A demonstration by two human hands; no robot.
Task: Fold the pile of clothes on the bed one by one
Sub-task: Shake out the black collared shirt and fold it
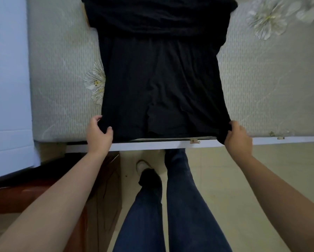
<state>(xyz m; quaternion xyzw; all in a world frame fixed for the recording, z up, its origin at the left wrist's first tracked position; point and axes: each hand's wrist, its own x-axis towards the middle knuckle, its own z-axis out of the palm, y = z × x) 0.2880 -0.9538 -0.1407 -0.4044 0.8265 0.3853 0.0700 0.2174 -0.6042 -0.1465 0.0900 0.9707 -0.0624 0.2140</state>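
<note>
Right now black t-shirt [159, 79] lies spread flat on the bed [61, 60], hem end toward the person at the near edge of the mattress, upper part running off the top of view with some bunching across the chest area. Left hand [99, 133] pinches the near-left hem corner, thumb on top of the cloth and fingers curled under it. Right hand [238, 138] grips the near-right hem corner, fabric gathered in the curled fingers and pulled slightly past the mattress edge. Hem stretched between the two hands, a few creases near the middle. Both grips closed on the shirt, neither spread

Bed covering is pale grey with a fine woven pattern and white flower prints [96, 82], one partly tucked under the shirt's left edge, another at upper right. White bed frame edge [149, 145] runs below the hem. Light blue sheet or panel [7, 79] at far left. Person stands at the bed side in blue jeans [185, 206], one dark shoe [149, 177] visible on a beige tiled floor [234, 179]. Dark reddish wooden furniture [43, 193] at lower left beside the left forearm
</note>
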